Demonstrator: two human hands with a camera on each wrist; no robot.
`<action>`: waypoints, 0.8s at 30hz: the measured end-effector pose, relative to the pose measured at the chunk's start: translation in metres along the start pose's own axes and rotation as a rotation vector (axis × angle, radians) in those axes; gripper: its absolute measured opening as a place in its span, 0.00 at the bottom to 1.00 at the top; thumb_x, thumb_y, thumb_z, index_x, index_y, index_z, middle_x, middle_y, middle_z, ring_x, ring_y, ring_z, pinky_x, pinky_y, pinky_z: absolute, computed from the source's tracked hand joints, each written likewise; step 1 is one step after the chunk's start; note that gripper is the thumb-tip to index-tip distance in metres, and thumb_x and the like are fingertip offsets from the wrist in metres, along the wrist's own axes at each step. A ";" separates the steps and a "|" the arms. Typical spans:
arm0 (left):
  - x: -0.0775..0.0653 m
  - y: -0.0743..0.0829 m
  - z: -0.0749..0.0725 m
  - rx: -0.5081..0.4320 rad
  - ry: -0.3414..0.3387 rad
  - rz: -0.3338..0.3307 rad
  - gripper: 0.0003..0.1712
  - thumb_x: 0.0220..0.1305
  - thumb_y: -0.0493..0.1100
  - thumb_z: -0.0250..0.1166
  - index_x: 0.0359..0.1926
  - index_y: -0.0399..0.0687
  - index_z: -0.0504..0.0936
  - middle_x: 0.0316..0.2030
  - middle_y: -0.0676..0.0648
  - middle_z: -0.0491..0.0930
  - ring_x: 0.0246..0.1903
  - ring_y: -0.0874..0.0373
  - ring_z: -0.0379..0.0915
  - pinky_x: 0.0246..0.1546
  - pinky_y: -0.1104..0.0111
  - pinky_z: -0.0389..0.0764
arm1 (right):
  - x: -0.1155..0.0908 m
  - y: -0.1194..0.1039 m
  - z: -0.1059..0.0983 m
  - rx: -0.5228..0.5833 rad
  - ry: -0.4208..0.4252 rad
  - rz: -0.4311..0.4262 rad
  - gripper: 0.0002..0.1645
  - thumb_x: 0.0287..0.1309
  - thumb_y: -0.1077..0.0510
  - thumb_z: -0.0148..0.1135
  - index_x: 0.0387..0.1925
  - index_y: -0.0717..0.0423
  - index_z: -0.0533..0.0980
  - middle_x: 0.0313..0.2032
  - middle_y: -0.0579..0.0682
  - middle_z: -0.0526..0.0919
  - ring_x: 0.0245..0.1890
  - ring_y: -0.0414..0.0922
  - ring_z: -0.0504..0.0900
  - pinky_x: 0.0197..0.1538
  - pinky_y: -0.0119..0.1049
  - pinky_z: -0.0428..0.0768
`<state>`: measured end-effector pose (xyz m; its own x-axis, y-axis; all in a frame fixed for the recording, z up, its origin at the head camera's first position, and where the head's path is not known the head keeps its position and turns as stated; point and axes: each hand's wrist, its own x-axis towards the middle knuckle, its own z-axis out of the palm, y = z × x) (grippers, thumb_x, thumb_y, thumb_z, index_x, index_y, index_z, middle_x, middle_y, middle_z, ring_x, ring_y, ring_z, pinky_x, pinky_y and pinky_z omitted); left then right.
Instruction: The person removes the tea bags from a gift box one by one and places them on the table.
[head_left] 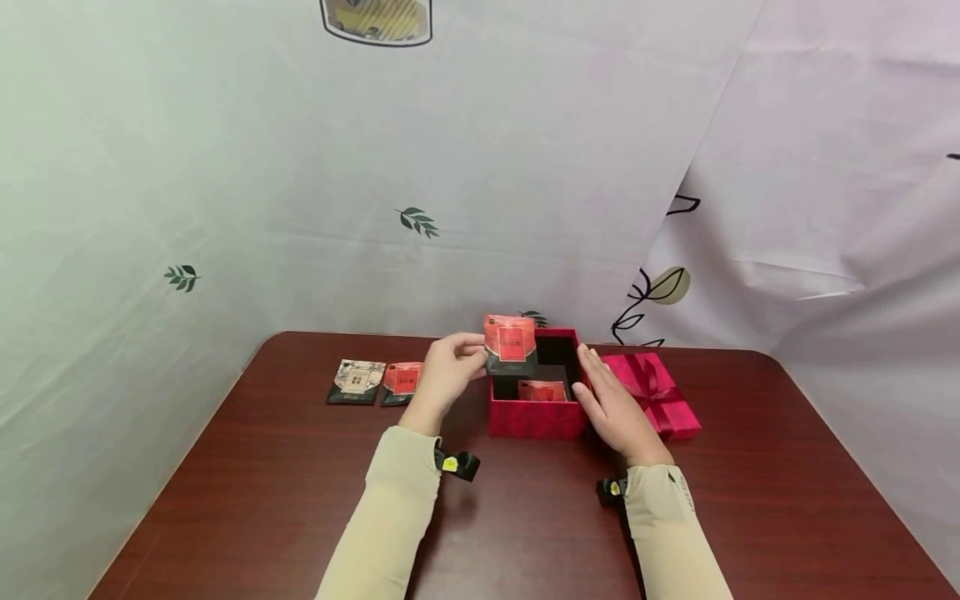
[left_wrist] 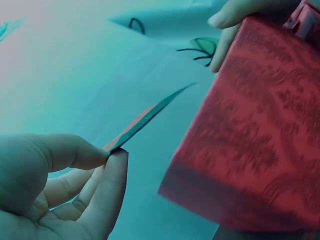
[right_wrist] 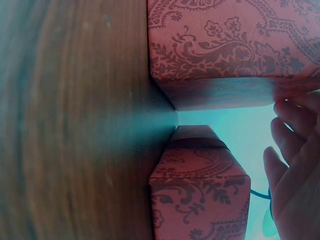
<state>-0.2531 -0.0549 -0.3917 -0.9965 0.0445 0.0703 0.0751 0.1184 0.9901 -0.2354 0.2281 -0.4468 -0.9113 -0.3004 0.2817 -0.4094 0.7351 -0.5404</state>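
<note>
Sleeves [head_left: 382, 508], two, pale, nearest you. To the left of your left hand [head_left: 450, 368], flat on the table [head_left: 247, 500]: one pale packet [head_left: 356, 382]; one red packet [head_left: 400, 381], partly hidden by that hand. Left hand: thumb and fingers pinching the edge of one red-and-black packet [head_left: 512, 343], face turned to you, at the left side of the red box [head_left: 534, 422]. Handling: pinch lightly, steer clear of the rim, and brace the wall with your right hand [head_left: 618, 408]. Box, between your hands: open-topped; near part holds a second red packet [head_left: 542, 391]; remaining interior too dark to tell. Right hand: fingers extended, gripping nothing, resting against the box's right wall. Just right of it: one ribboned lid [head_left: 663, 402], red.
</note>
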 end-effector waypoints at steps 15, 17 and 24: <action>-0.001 -0.016 -0.055 -0.037 0.046 -0.053 0.19 0.72 0.34 0.61 0.61 0.37 0.79 0.49 0.38 0.82 0.38 0.61 0.82 0.45 0.66 0.85 | 0.000 0.001 0.001 -0.015 0.012 -0.006 0.40 0.74 0.51 0.53 0.80 0.54 0.52 0.79 0.54 0.52 0.78 0.57 0.49 0.75 0.58 0.54; -0.002 -0.019 -0.061 -0.036 0.051 -0.066 0.19 0.72 0.35 0.61 0.62 0.37 0.79 0.48 0.39 0.82 0.37 0.63 0.82 0.46 0.65 0.85 | 0.001 0.001 0.001 -0.025 0.016 -0.016 0.40 0.74 0.51 0.53 0.80 0.54 0.52 0.79 0.54 0.52 0.78 0.56 0.49 0.75 0.58 0.53; 0.001 -0.030 -0.075 0.003 0.098 -0.060 0.19 0.73 0.36 0.60 0.61 0.35 0.79 0.47 0.39 0.82 0.37 0.63 0.81 0.50 0.59 0.84 | 0.001 0.001 0.000 -0.047 0.017 -0.033 0.40 0.75 0.47 0.51 0.79 0.56 0.53 0.79 0.54 0.53 0.79 0.54 0.48 0.77 0.52 0.50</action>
<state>-0.2586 -0.1324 -0.4122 -0.9979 -0.0602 0.0230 0.0156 0.1209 0.9925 -0.2367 0.2289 -0.4475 -0.8961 -0.3148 0.3128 -0.4365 0.7527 -0.4928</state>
